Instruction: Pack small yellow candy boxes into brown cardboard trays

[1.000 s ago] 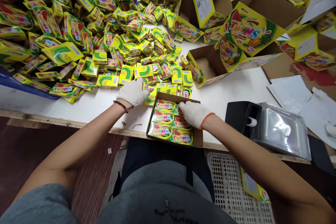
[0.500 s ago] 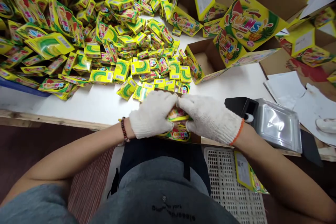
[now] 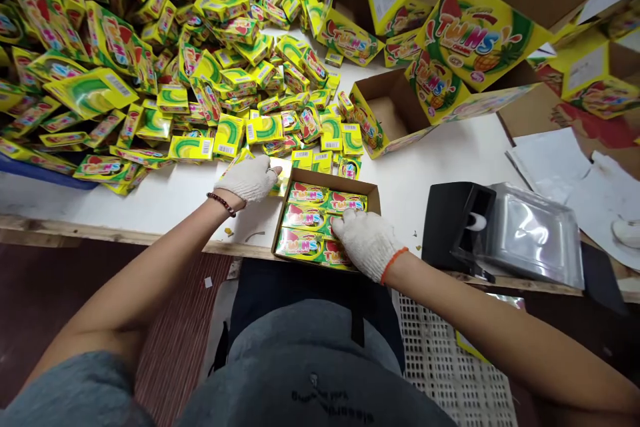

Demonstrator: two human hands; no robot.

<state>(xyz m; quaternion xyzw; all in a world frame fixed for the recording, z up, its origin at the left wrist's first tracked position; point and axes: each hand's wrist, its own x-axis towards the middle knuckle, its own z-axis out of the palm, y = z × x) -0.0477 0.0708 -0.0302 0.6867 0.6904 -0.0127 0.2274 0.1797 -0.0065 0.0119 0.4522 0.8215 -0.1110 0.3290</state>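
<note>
In the head view, your left hand (image 3: 250, 179) is at the near edge of the loose pile (image 3: 227, 133), just left of the shallow open tray (image 3: 333, 181); its fingers are bent over packs lying there, but you cannot tell whether they grip one. Your right hand (image 3: 367, 237) is over the tray's right side, fingers curled against the packs inside; whether they pinch one is hidden.

The tray sits at the table's near edge, with the printed packs (image 3: 306, 194) lying flat in two columns and three visible rows. Each pack's long axis runs left to right, its right end slightly nearer you, and the "TWINS" lettering faces up and reads upright from your side.

To do this well, press lightly with your right fingertips so the rows stay level, keep every printed face up, and lift loose packs by their short ends without nudging the tray over the edge.
</note>
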